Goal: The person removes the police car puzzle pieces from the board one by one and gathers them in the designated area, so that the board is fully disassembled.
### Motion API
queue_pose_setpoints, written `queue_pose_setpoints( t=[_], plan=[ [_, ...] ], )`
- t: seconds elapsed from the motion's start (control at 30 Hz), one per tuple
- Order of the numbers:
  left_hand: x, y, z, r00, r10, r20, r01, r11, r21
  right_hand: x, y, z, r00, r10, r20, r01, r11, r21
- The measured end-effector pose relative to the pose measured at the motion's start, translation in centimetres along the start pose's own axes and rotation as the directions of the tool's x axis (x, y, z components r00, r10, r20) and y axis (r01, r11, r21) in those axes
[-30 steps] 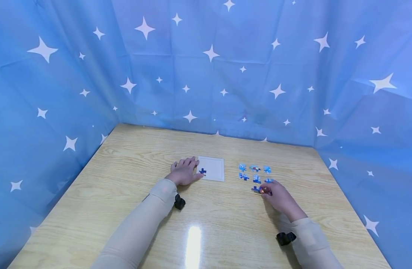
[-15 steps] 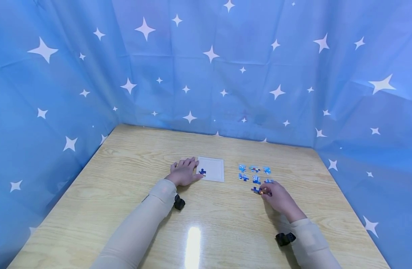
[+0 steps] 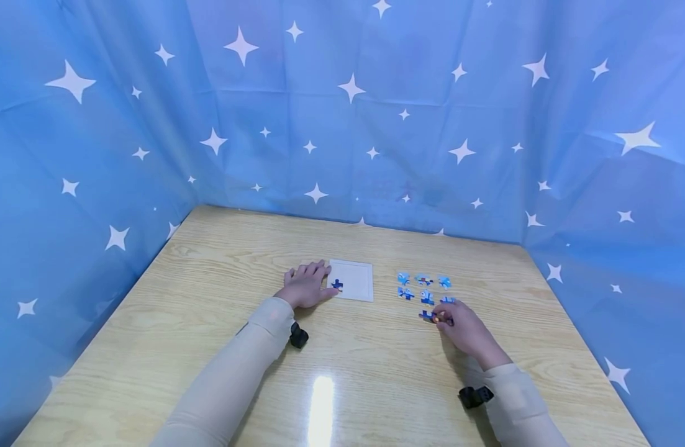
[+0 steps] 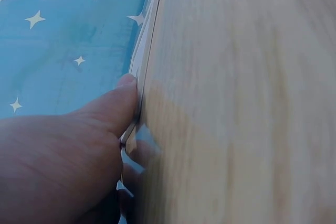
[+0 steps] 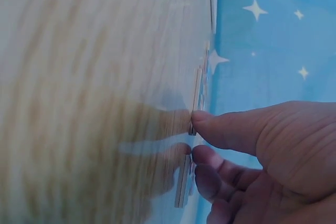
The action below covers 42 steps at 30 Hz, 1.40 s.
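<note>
In the head view, my left hand [image 3: 305,285] lies with fingers spread at the left side of a white square puzzle tray [image 3: 358,279]. Its thumb rests along the tray's near edge, as the left wrist view also shows. One dark blue jigsaw piece [image 3: 337,284] sits in the tray's near left corner. My right hand [image 3: 459,324] is low over the nearest row of loose pieces. Its thumb touches one jigsaw piece [image 5: 196,98], and the fingertips are beside another piece [image 5: 182,182]. A gap shows between thumb and index finger. The hand partly hides these pieces in the head view.
Several blue jigsaw pieces [image 3: 423,280] lie in rows right of the tray, on the wooden table [image 3: 376,366]. A blue curtain with white stars [image 3: 348,124] stands along the table's back and sides. Black cameras are strapped to both wrists.
The jigsaw piece by my right thumb had its near edge showing one second ago; now it looks flatter. Both hands stay in nearly the same place.
</note>
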<state>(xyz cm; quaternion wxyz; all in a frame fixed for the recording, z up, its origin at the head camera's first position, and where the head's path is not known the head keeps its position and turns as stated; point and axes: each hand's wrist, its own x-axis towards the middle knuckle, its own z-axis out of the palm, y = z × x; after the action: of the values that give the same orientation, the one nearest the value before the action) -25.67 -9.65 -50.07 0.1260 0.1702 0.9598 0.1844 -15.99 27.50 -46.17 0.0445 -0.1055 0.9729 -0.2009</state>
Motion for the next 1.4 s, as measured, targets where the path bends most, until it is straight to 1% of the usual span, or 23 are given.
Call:
queue_pose_setpoints(
  t=[0.23, 0.4, 0.5, 0.67, 0.73, 0.9, 1.1, 1.27, 1.4],
  plan=[
    [-0.1, 0.1, -0.1, 1.000, 0.006, 0.002, -0.006, 1.000, 0.000, 0.0, -0.1, -0.2, 1.000, -0.006, 0.003, 0.006, 1.000, 0.006],
    [-0.1, 0.0, -0.2, 1.000, 0.003, 0.004, -0.003, 1.000, -0.002, 0.5, -0.9, -0.1, 1.000, 0.004, -0.016, -0.003, 1.000, 0.031],
    [0.0, 0.0, -0.2, 1.000, 0.002, -0.001, -0.002, 1.000, 0.005, 1.0, -1.9, 0.0, 1.000, -0.003, -0.018, 0.005, 0.998, 0.066],
    [0.1, -0.1, 0.1, 1.000, 0.011, -0.011, -0.011, 1.000, 0.013, 2.5, -4.1, 0.1, 0.999, -0.051, -0.008, 0.052, 0.991, 0.121],
    [0.1, -0.1, 0.1, 1.000, 0.010, -0.011, -0.010, 1.000, 0.011, 3.3, -5.1, 0.3, 0.998, -0.061, -0.001, 0.060, 0.991, 0.123],
    [0.1, 0.0, 0.1, 1.000, -0.002, -0.006, 0.002, 1.000, 0.004, 4.9, -7.2, 1.1, 0.996, -0.081, 0.043, 0.073, 0.984, 0.162],
    [0.3, 0.0, 0.3, 1.000, 0.000, 0.006, 0.000, 1.000, 0.011, 5.7, -8.6, 1.9, 0.991, -0.102, 0.083, 0.083, 0.974, 0.213],
    [0.4, -0.1, 0.3, 1.000, -0.014, 0.011, 0.014, 0.999, 0.032, 6.9, -9.6, 2.6, 0.989, -0.116, 0.090, 0.095, 0.973, 0.209],
    [0.3, -0.1, 0.1, 1.000, -0.018, 0.010, 0.018, 0.999, 0.039, 8.0, -10.9, 3.1, 0.988, -0.114, 0.106, 0.092, 0.976, 0.198]
  ],
)
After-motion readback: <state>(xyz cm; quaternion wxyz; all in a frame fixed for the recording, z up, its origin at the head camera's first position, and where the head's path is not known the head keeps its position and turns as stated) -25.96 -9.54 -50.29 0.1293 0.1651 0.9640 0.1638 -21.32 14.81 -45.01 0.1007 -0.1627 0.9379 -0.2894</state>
